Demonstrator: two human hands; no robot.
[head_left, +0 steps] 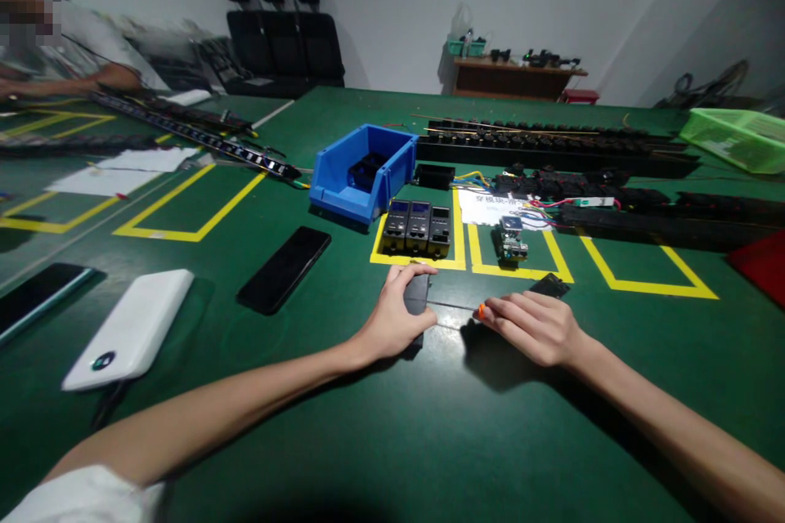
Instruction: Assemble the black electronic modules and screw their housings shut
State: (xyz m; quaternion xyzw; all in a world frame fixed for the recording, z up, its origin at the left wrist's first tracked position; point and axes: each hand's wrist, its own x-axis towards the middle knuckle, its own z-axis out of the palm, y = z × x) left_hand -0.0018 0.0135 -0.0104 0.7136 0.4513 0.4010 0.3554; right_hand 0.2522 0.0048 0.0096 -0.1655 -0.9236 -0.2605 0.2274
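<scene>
My left hand [396,315] is wrapped round a small black block-shaped part [418,294] resting on the green table. My right hand [533,327] is closed on a thin tool with an orange handle [482,311]; its slim metal shaft [450,307] points left toward the black part. A flat black piece [550,285] lies just behind my right hand. Beyond both hands, three black modules [418,227] with small displays stand in a row inside a yellow-taped box.
A blue bin [340,188] holds black parts at centre. A black phone [285,268], a white power bank [132,327] and another phone [33,294] lie at left. Long black strips [552,149] and wired parts [512,237] fill the back right. Another person [67,57] works far left.
</scene>
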